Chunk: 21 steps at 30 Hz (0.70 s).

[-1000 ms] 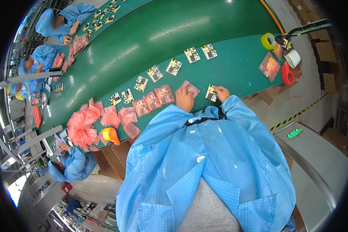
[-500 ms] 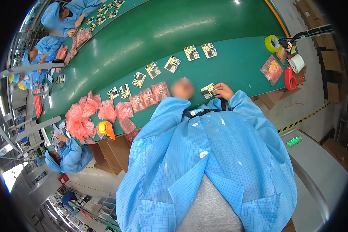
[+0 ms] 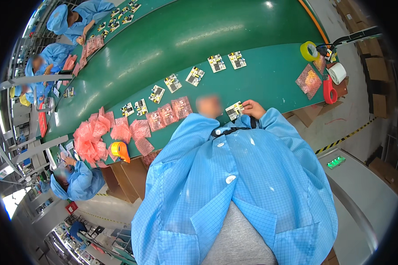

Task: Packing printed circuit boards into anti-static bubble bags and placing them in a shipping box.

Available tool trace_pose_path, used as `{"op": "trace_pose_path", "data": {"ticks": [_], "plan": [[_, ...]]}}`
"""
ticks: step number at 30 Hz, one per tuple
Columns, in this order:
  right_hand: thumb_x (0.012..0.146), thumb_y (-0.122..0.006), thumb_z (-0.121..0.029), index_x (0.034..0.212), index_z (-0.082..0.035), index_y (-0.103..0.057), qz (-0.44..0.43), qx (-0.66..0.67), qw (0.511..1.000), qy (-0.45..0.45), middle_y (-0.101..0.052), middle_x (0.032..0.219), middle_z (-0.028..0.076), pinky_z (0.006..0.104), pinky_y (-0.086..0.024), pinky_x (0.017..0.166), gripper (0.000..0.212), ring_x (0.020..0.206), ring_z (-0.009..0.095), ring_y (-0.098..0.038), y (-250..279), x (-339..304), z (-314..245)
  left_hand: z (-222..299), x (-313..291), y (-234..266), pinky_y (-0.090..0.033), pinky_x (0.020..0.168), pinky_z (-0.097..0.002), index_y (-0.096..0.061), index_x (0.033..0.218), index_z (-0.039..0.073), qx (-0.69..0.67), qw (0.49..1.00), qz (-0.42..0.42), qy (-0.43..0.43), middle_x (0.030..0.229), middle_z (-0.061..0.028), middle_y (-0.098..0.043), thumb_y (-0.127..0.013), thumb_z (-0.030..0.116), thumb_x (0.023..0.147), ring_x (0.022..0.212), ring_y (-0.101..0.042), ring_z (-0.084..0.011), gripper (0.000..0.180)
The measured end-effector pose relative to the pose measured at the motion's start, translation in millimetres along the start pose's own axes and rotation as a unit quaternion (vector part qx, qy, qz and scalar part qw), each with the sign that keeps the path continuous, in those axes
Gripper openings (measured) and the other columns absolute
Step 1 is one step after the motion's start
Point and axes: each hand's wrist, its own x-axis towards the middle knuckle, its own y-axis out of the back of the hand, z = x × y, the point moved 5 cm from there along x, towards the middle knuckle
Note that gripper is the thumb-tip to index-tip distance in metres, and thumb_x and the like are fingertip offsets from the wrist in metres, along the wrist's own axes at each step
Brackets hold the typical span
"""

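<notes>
My right hand [image 3: 254, 109] pinches the right edge of a white circuit board [image 3: 234, 111] with black and yellow parts, close to my chest at the table's near edge. My left hand [image 3: 209, 106] is just left of that board, a gap between them. It is blurred, so its fingers cannot be read. Directly left of it lies a pink bubble-wrap bag [image 3: 181, 107] with a board inside, with more filled bags [image 3: 154, 120] beside it. Beyond my hands, several bare circuit boards [image 3: 195, 76] lie in a curved row.
Loose pink bubble bags [image 3: 90, 137] are heaped at left, beside an orange tape dispenser [image 3: 120, 150]. At right are a yellow tape roll [image 3: 309, 51], a white roll [image 3: 337, 73], a red dispenser [image 3: 330, 89] and a bubble bag [image 3: 308, 81]. Co-workers [image 3: 77, 179] sit along the left.
The board in my right hand has come slightly nearer to me and turned a little. The left hand stays beside the wrapped boards. The whole view has shifted slightly.
</notes>
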Motion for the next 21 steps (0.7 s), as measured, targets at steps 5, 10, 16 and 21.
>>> {"op": "trace_pose_path", "data": {"ticks": [5,10,16,21], "plan": [[0.075,-0.073,-0.003,0.122,-0.001,-0.047,-0.003,-0.033,0.999,0.023,-0.063,0.094,0.009,0.0272,-0.051,0.066,0.053,0.08,0.016,-0.062,1.0,8.1,-1.3,8.3,5.3,3.1,-0.051,0.069,-0.0445,-0.063,0.084,0.007,-0.035,0.995,0.051,-0.074,0.093,-0.0132,-0.059,-0.071,0.016,0.069,0.078,-0.062,-0.0321,0.019],[0.078,-0.069,-0.002,0.115,-0.002,-0.048,0.068,0.064,0.995,0.044,-0.061,0.098,0.01,0.0325,-0.056,0.076,0.043,0.087,0.02,-0.062,-3.6,9.2,-10.7,6.3,9.0,1.1,-0.052,0.07,-0.0449,-0.064,0.084,0.01,-0.059,0.997,0.014,-0.045,0.099,-0.0114,-0.057,-0.068,0.015,0.07,0.084,-0.062,-0.0332,0.015],[0.08,-0.066,0.001,0.117,-0.002,-0.046,0.066,0.035,0.993,0.095,-0.062,0.104,0.013,0.0328,-0.054,0.079,0.042,0.093,0.021,-0.062,-11.9,20.8,-29.2,-9.0,10.0,-6.0,-0.051,0.066,-0.0431,-0.063,0.075,0.009,-0.118,0.99,0.053,-0.055,0.091,-0.0103,-0.058,-0.07,0.015,0.069,0.077,-0.061,-0.0314,0.011],[0.075,-0.071,0.003,0.115,-0.001,-0.048,0.082,0.031,0.984,0.157,-0.064,0.099,0.014,0.031,-0.052,0.08,0.046,0.09,0.019,-0.063,-17.9,17.8,-45.4,-8.1,4.3,3.5,-0.049,0.057,-0.0306,-0.062,0.074,0.004,-0.244,0.963,0.084,-0.074,0.08,-0.0088,-0.056,-0.07,0.007,0.07,0.061,-0.059,-0.0193,0.009]]}}
